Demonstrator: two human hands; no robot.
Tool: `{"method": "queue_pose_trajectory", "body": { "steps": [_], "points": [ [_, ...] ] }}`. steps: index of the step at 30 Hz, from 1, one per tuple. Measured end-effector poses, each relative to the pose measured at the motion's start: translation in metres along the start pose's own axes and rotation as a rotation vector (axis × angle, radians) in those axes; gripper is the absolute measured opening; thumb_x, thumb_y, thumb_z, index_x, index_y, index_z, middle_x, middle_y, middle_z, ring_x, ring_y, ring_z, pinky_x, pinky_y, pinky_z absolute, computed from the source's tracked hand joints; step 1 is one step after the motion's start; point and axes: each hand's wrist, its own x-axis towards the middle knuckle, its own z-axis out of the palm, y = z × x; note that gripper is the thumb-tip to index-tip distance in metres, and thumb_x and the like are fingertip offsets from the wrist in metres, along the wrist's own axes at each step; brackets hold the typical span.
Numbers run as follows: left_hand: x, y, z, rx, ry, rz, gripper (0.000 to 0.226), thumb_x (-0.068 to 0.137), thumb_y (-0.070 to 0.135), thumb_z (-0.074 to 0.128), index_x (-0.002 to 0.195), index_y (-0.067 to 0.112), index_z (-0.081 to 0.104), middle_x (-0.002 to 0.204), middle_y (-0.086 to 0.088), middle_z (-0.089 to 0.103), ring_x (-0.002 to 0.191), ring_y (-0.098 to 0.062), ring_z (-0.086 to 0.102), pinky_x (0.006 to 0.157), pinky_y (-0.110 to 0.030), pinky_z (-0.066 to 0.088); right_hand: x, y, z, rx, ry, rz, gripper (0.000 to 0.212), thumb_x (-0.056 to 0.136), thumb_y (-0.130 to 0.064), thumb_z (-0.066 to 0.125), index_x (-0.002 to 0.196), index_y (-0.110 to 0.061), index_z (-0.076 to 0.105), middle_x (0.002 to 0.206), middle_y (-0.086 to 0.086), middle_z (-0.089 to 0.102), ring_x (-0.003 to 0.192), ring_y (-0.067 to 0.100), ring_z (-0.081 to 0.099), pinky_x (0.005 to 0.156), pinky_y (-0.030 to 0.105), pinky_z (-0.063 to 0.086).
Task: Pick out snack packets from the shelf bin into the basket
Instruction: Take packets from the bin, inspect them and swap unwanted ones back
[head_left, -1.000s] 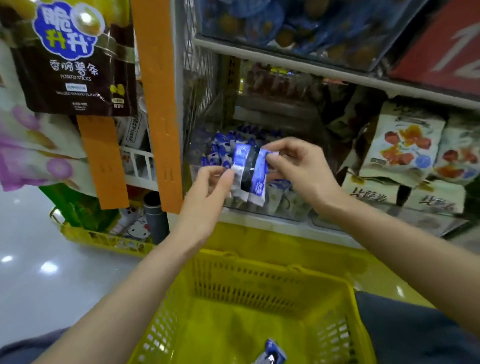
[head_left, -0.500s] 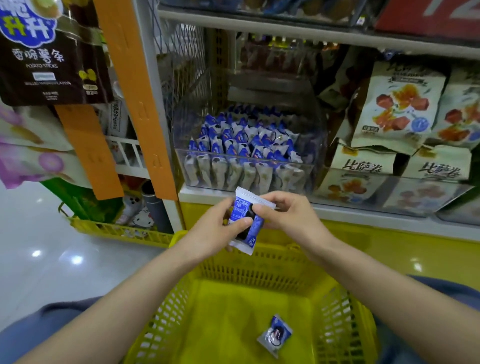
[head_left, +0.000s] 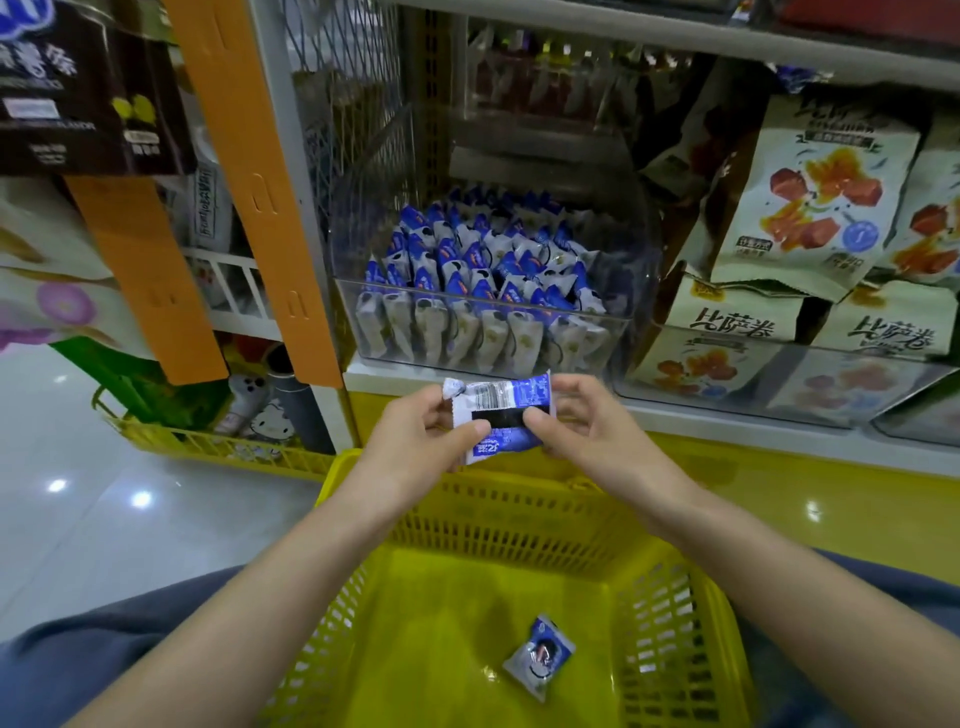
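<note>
- The snack packet (head_left: 498, 418) is pinched between both my hands, printed back towards me: my left hand (head_left: 415, 444) grips its left end and my right hand (head_left: 589, 428) its right end.
- It hangs over the far rim of the yellow basket (head_left: 519, 525), not over the middle. If I let go here, I think it could clip that rim and drop outside, towards the foot of the shelf.
- The wrapper looks slick and light. If one hand lets go before the other, it may swing or slip from so small a pinch.
- Gripping harder to stop that could crush what is inside.
- One packet (head_left: 537, 657) already lies on the basket floor, below my hands and nearer to me. The best place to drop this one is there, back towards me.
- Just beyond my hands stands the clear shelf bin (head_left: 488, 338), packed with upright packets (head_left: 478, 260). A careless reach back in could topple the rows or pull out extras.
</note>
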Motion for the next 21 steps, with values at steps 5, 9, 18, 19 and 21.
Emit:
{"method": "queue_pose_trajectory", "body": {
  "steps": [5,9,18,19,21],
  "points": [
    [-0.003,0.002,-0.003,0.093,-0.025,0.079,0.013,0.087,0.005,0.06,0.098,0.009,0.064,0.095,-0.02,0.066,0.077,-0.02,0.053,0.067,-0.026,0.043,-0.002,-0.001,0.004,0.042,-0.048,-0.031,0.029,0.084,-0.01,0.064,0.111,-0.01,0.054,0.093,0.005,0.063,0.065,-0.001,0.061,0.055,0.013,0.049],
    [-0.003,0.003,-0.001,0.081,0.068,0.1,0.016,0.09,0.016,0.056,0.098,0.004,0.065,0.09,-0.009,0.066,0.082,-0.02,0.059,0.074,-0.03,0.047,-0.004,-0.001,0.004,0.008,-0.09,-0.075,0.013,0.081,-0.008,0.067,0.088,-0.015,0.057,0.079,0.002,0.062,0.058,0.003,0.06,0.052,0.019,0.052],
    [-0.004,-0.002,0.005,0.023,0.093,0.155,0.016,0.089,0.015,0.058,0.073,0.014,0.062,0.067,0.003,0.059,0.065,-0.007,0.053,0.063,-0.022,0.043,-0.005,0.004,0.001,-0.296,-0.182,-0.157,0.019,0.078,-0.02,0.072,0.088,-0.016,0.057,0.082,0.004,0.063,0.064,0.012,0.055,0.066,0.036,0.049],
    [-0.004,-0.003,0.006,0.009,0.081,0.153,0.015,0.089,0.014,0.058,0.075,0.015,0.062,0.068,0.003,0.06,0.065,-0.006,0.053,0.062,-0.019,0.043,-0.005,0.005,0.0,-0.346,-0.185,-0.162,0.018,0.078,-0.023,0.072,0.087,-0.018,0.057,0.084,0.005,0.065,0.062,0.008,0.054,0.065,0.032,0.048],
    [-0.003,-0.005,0.008,-0.048,0.058,0.121,0.006,0.089,0.01,0.058,0.087,0.013,0.063,0.076,0.0,0.062,0.066,-0.003,0.056,0.061,-0.015,0.046,-0.006,0.007,-0.001,-0.373,-0.116,-0.178,0.016,0.079,-0.025,0.071,0.083,-0.022,0.056,0.087,0.005,0.068,0.063,0.006,0.058,0.067,0.03,0.049]
  ]
}}
